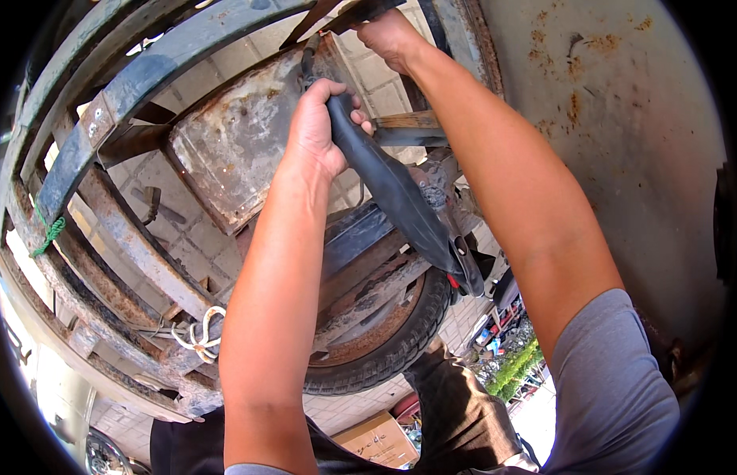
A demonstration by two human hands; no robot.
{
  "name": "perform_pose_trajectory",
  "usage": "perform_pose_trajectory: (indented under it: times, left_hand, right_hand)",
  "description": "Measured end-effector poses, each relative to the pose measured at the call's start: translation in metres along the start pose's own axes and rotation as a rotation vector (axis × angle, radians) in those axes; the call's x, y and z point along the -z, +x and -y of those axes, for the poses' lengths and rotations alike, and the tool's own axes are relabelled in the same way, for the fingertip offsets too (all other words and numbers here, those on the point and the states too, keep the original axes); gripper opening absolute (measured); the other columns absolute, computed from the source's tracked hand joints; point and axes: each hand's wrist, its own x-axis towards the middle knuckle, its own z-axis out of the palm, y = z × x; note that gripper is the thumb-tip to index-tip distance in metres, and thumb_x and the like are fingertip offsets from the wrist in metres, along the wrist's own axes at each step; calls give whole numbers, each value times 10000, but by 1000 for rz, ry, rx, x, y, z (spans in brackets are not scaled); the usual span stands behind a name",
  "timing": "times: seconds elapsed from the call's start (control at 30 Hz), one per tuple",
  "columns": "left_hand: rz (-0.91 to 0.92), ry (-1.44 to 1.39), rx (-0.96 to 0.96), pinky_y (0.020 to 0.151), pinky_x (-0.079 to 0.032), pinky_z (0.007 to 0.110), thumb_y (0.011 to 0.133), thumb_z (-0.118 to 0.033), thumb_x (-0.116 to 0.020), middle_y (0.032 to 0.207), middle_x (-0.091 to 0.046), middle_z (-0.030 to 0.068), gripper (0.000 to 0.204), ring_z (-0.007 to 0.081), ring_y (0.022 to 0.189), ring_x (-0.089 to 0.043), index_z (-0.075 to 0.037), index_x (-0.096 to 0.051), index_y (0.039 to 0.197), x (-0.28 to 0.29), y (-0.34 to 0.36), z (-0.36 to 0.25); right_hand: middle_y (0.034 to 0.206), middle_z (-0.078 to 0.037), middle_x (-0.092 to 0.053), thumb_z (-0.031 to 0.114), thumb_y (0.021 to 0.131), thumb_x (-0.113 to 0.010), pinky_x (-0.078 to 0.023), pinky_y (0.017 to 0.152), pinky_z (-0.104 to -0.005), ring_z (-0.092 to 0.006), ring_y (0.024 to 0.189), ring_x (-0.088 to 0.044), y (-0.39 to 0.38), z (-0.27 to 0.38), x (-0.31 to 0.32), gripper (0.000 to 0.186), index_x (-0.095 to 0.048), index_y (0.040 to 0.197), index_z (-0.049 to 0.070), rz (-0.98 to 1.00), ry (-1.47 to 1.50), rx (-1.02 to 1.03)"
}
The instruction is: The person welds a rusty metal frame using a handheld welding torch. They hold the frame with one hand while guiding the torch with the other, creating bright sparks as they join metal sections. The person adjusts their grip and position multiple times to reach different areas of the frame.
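My left hand (321, 127) is closed round a long black rubber tube (380, 178), which looks like a flattened bicycle inner tube. From this hand the tube slants down to the right, with its folded lower end (467, 269) hanging over the wheel. A thin dark hose-like piece (308, 59) rises just above the hand. Farther up, my right hand (391, 39) is closed at the end of a dark flat strip (354, 14); its fingertips are mostly hidden. Behind my left hand lies a rusty metal panel (234, 131) inside the frame.
Curved, rusty metal bars (131, 229) bend round on the left, with green string (50, 236) and a white cord (198, 336) tied on. A black tyre (392, 356) sits below the frame. On the right stands a rust-spotted metal surface (622, 142). A cardboard box (376, 443) rests on paving.
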Motion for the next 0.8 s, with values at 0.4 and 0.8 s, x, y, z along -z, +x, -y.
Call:
perform_pose_trajectory:
  times: [0.4,0.8]
  left_hand:
    - [-73,24,18,527,-488,287,830,-214,-552,780,-534,89,235,125,557,-486,3,-487,894,-2,-16,-5]
    - [-158,-94,20,634,-501,411,916,-491,-443,856,-500,135,505,257,729,-532,12,-464,885,-25,-112,-14]
  right_hand:
    - [949,-133,-643,-67,704,-444,-457,778,-323,-220,897,-592,-1,-4,-1,356,-609,1013,-7,-79,-10,-80]
    - [1014,-273,-629,446,817,-627,-497,797,-379,-346,905,-652,-198,154,-30,659,-512,1210,-71,-38,-282,-336]
